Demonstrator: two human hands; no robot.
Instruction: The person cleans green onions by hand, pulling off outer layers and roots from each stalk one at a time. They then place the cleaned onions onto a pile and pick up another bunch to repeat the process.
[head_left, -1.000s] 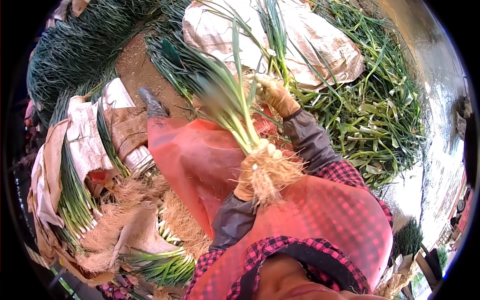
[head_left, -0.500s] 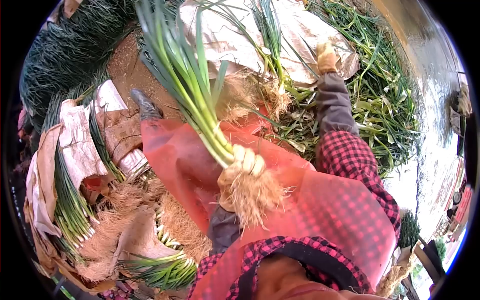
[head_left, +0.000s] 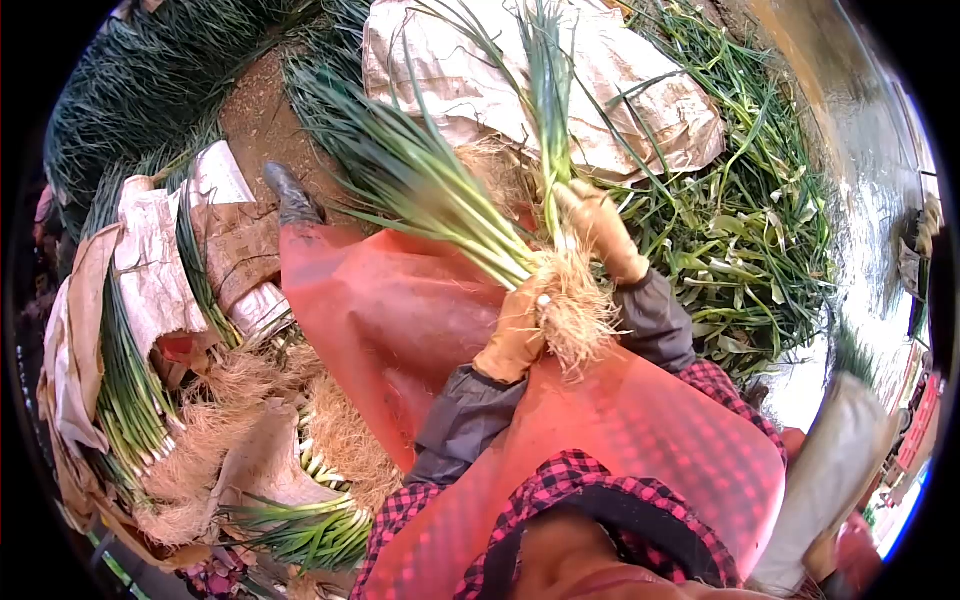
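Observation:
My left hand (head_left: 515, 328), in a tan glove, is closed round the root end of a bunch of green onions (head_left: 455, 205). The long green leaves fan to the upper left, and the pale roots (head_left: 578, 315) hang over my lap. My right hand (head_left: 600, 230), gloved too, has its fingers round the lower stalks of a second, slimmer bunch of green onions (head_left: 550, 110), whose leaves lie over a pale sack. The two root ends meet between my hands, so which roots belong to which bunch is partly hidden. A red apron (head_left: 400, 300) covers my lap.
Loose leaf trimmings (head_left: 760, 230) heap up on the right, beside wet ground (head_left: 865, 200). The pale sack (head_left: 450, 65) lies ahead. At left are wrapped green onions (head_left: 135, 400) and a big leafy pile (head_left: 130, 100). Another person's leg (head_left: 835, 470) shows at lower right.
My right hand has come down from the sack to the slimmer bunch. My left hand has shifted up and right with its bunch, whose leaves tilt further left. A person's leg appears at lower right.

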